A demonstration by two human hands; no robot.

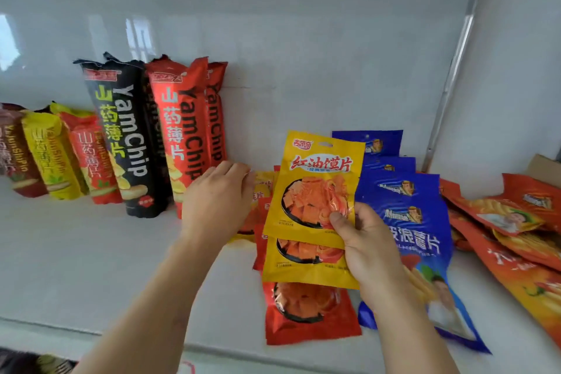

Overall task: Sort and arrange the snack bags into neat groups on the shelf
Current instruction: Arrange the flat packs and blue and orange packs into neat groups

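My right hand [368, 240] pinches the lower right corner of a yellow snack bag [315, 185], lifted and tilted above a second yellow bag [303, 267] and a red bag [309, 313] that lie flat on the white shelf [91, 252]. My left hand [217, 200] hovers with straight fingers just left of that pile, its fingertips near more yellow bags [264, 185] lying behind. Blue chip bags [403, 200] overlap in a stack to the right of my right hand.
Tall black [124, 136] and red YamChip bags [182, 130] stand against the back wall at left, with shorter brown, yellow and red bags [51, 158] beside them. Orange bags [516, 222] lie heaped at far right near a cardboard box corner [543, 167].
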